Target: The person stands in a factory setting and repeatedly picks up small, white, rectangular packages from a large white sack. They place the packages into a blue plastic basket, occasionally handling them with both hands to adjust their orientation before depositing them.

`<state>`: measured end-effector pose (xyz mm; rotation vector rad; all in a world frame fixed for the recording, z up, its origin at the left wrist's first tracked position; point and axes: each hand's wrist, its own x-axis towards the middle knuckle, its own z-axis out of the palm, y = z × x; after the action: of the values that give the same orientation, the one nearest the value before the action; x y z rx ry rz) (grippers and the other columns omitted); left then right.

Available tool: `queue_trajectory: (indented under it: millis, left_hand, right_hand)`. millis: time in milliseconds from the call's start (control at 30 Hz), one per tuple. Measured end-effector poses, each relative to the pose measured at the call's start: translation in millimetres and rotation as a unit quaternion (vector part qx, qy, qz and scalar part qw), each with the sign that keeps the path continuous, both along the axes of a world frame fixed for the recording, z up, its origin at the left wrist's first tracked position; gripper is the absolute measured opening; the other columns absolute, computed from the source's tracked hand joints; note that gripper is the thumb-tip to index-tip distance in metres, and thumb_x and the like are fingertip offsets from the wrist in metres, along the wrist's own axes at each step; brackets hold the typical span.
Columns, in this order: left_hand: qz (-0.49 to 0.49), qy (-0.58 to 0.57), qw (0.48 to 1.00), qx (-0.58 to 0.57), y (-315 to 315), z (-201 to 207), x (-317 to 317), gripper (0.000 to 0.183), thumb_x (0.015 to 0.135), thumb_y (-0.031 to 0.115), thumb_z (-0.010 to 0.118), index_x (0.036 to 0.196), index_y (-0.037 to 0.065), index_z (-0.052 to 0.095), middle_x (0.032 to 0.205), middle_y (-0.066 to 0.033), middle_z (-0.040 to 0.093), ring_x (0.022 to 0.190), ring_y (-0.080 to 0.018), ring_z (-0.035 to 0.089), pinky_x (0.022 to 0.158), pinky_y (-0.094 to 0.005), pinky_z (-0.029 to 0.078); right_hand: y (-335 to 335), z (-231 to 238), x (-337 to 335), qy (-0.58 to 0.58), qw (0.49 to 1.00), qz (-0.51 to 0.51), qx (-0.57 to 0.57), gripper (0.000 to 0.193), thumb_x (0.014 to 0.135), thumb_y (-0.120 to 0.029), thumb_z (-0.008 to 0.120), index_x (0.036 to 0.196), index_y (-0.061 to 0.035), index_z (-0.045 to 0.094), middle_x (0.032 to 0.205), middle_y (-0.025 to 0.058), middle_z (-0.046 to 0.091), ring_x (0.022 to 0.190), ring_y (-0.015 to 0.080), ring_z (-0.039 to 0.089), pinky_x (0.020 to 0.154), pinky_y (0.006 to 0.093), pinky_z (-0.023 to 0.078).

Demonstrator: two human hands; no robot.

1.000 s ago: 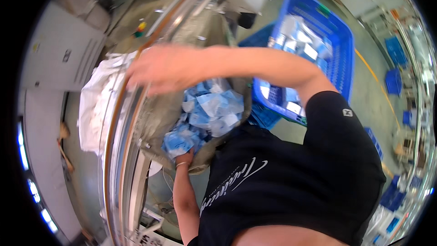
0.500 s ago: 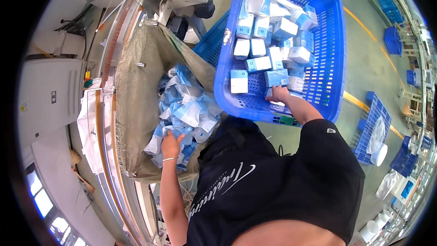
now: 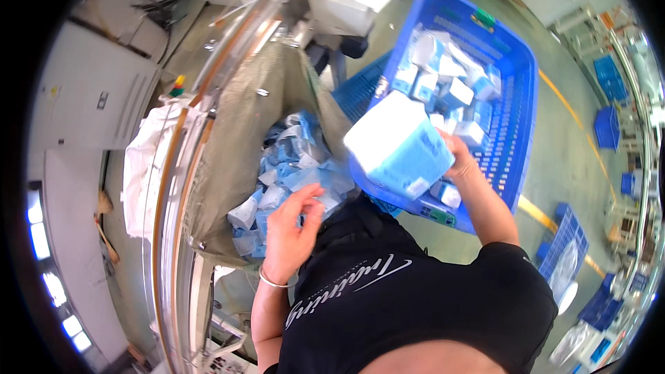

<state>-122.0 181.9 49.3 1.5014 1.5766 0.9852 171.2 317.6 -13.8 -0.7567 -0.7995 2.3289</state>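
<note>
While the fingers of the right hand are wrapped round the far side of a pale blue and white box, it is held lifted at centre frame, clear of the blue crate of similar boxes at upper right. The left hand is spread open, gripping nothing, just over the small packets piled in a grey sack at centre left, probably so that its mouth stays reachable. A white bag is seen left of the sack.
</note>
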Motion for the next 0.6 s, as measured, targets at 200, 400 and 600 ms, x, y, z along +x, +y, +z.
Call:
queue_trajectory:
  millis: [200,400,600]
  left_hand:
    - [0.123,-0.038,0.965,0.228,-31.0,33.5,-8.5,0.025,0.081,0.006,0.063,0.103,-0.004,0.055,0.088,-0.0120,0.061,0.069,-0.0150,0.059,0.062,-0.0244,0.048]
    - [0.176,-0.183,0.909,0.332,-82.0,9.2,-30.7,0.110,0.060,0.047,0.081,0.134,-0.004,0.019,0.133,-0.0206,0.033,0.121,-0.0297,0.040,0.097,-0.0400,0.036]
    - [0.314,-0.054,0.876,0.362,-95.7,30.4,-59.1,0.111,0.064,0.041,0.080,0.137,-0.002,0.009,0.132,-0.0241,0.034,0.122,-0.0325,0.038,0.100,-0.0404,0.033]
  right_hand:
    - [-18.8,18.3,-94.6,0.136,0.979,0.103,0.109,0.089,0.056,-0.023,0.077,0.133,-0.0010,0.037,0.128,0.0107,0.049,0.119,0.0217,0.047,0.102,0.0331,0.033]
    - [-53.5,55.1,-195.8,0.138,0.826,0.016,0.547,0.063,0.064,-0.010,0.076,0.122,-0.0098,0.050,0.137,0.0209,0.035,0.131,0.0395,0.027,0.104,0.0493,0.024]
    - [-74.3,72.2,-225.0,0.041,0.635,-0.008,0.772,0.061,0.063,-0.037,0.079,0.109,-0.0069,0.053,0.122,0.0208,0.048,0.116,0.0381,0.045,0.100,0.0575,0.026]
